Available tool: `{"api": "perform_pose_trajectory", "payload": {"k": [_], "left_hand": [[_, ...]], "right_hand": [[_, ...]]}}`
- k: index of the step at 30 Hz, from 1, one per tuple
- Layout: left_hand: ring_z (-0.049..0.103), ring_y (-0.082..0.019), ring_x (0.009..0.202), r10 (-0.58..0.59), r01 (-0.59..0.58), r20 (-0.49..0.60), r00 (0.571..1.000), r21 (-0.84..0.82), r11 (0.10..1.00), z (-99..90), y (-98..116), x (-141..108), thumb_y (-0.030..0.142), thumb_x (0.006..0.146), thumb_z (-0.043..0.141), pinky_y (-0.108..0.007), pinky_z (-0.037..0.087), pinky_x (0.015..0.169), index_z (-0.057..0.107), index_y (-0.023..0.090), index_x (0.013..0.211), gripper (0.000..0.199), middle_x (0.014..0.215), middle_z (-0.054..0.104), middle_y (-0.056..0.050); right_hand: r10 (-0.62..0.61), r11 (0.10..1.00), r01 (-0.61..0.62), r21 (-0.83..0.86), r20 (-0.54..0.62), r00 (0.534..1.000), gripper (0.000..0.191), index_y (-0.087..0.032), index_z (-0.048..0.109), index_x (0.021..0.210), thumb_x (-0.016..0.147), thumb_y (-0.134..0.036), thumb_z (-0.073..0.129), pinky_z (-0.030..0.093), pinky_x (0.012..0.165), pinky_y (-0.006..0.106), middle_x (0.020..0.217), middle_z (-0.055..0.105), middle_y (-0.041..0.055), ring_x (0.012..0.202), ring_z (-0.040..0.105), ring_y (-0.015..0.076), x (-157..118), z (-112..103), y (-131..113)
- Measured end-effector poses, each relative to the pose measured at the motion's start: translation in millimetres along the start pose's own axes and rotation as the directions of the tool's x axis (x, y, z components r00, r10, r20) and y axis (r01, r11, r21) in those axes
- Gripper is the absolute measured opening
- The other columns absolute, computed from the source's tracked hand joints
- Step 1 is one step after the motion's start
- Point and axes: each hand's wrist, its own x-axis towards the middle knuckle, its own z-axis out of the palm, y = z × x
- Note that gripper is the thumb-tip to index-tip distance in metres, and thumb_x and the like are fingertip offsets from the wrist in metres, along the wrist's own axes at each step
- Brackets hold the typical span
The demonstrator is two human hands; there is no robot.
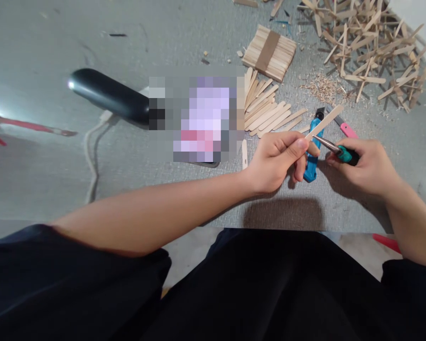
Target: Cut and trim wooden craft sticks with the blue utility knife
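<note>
My left hand [279,158] pinches a flat wooden craft stick [328,119] between thumb and fingers, its far end slanting up to the right. In my right hand [371,163] is a pair of needle-nose pliers [332,146] with a teal and black grip. The slim metal tip meets the stick's edge close to my left thumb. A blue box cutter [315,128] lies on the table, partly hidden under my left fingers. Beyond my right hand lies a pink cutter [348,130].
Loose craft sticks [270,111] fan out beyond my left hand, near a banded bundle of sticks [270,53]. Wood chips [324,90] lie by a heap of crossed sticks [372,42]. Leftward are a pixelated phone [204,118], a black oblong device [110,94], a cable [92,156] and a brush [39,125].
</note>
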Motion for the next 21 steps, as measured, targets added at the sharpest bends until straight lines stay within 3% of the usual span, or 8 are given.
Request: {"api": "perform_pose_trajectory", "payload": {"k": [5,12,21], "left_hand": [[0.061,-0.011,0.043,-0.018,0.021,0.038,0.999,-0.088,0.996,0.2,0.0,2.6,0.066,0.105,0.079,-0.022,0.050,0.044,0.076,0.015,0.095,0.052,0.054,0.069,0.001],[0.059,-0.011,0.041,0.004,0.001,0.038,0.999,-0.130,0.992,0.1,1.7,2.5,0.063,0.106,0.079,-0.020,0.048,0.039,0.075,0.016,0.093,0.049,0.055,0.068,0.002],[0.059,-0.009,0.040,0.007,-0.004,0.030,1.000,-0.109,0.994,0.7,0.8,2.0,0.064,0.105,0.081,-0.019,0.049,0.041,0.076,0.015,0.094,0.050,0.056,0.070,0.002]], "right_hand": [[0.024,0.999,-0.025,0.028,0.033,0.999,0.028,-0.024,0.066,0.077,0.094,-0.044,0.076,0.036,0.060,0.034,0.066,0.053,-0.0021,0.062,0.045,0.0154,-1.6,-1.6,-2.3],[-0.019,0.999,0.021,0.034,-0.060,0.998,0.015,-0.025,0.070,0.085,0.094,-0.036,0.075,0.037,0.061,0.036,0.067,0.058,-0.0015,0.062,0.050,0.0166,-1.9,2.5,-1.9],[-0.107,0.994,0.105,-0.030,-0.099,0.989,0.017,-0.024,0.069,0.083,0.093,-0.036,0.075,0.037,0.061,0.036,0.065,0.058,-0.0014,0.060,0.050,0.0159,-1.8,6.1,-1.9]]}}
